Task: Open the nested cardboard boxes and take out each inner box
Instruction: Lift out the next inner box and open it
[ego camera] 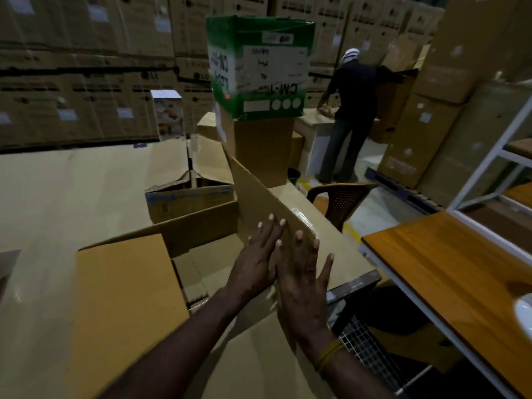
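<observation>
Matt cardboard flap (259, 197), glossy tape (302, 216)

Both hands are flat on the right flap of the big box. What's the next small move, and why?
Probably push the right flap on outward until it folds clear. The left hand and right hand press flat on its inner face and it stands nearly upright, so it partly walls in the opening. The left flap already lies open. Then reach in; what is inside is hard to tell.
</observation>
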Demonstrator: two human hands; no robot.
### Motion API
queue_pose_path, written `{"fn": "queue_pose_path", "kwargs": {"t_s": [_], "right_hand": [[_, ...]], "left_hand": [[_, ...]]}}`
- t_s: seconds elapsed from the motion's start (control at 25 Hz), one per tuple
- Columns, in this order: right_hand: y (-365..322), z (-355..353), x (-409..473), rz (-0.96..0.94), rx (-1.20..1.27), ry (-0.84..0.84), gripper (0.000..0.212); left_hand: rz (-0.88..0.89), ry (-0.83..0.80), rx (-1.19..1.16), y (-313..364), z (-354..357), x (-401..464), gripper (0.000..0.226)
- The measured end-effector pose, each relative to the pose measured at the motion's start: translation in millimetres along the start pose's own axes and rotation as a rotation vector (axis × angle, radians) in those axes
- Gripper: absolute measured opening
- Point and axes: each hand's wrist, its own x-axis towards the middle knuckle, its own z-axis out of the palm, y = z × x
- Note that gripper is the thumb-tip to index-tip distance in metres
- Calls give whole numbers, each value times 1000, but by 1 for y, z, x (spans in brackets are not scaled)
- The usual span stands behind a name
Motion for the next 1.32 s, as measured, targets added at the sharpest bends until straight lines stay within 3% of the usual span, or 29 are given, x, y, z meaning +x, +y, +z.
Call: {"fn": "queue_pose_path", "kwargs": {"t_s": [0.12,0.32,0.48,0.68,0.92,1.08,1.32], "right_hand": [[20,12,9,43,26,-180,89],[34,40,15,124,101,-472,72],[33,57,19,123,249,-577,75],[34,62,27,71,345,-519,71],[18,69,39,-50,268,-580,83],[-22,76,49,-318,335,-678,87],[-93,68,49,-698,456,-877,70]], "left_hand": [[-6,-149,139,-7,22,11,81],[-86,-397,290,-20,57,17,79],[-109,-384,281,-25,66,19,72],[-31,-254,305,-22,62,26,54],[-490,-311,440,-15,52,-15,81],[-722,-312,646,-15,20,-60,79],[-939,-396,730,-10,-43,-111,77]]}}
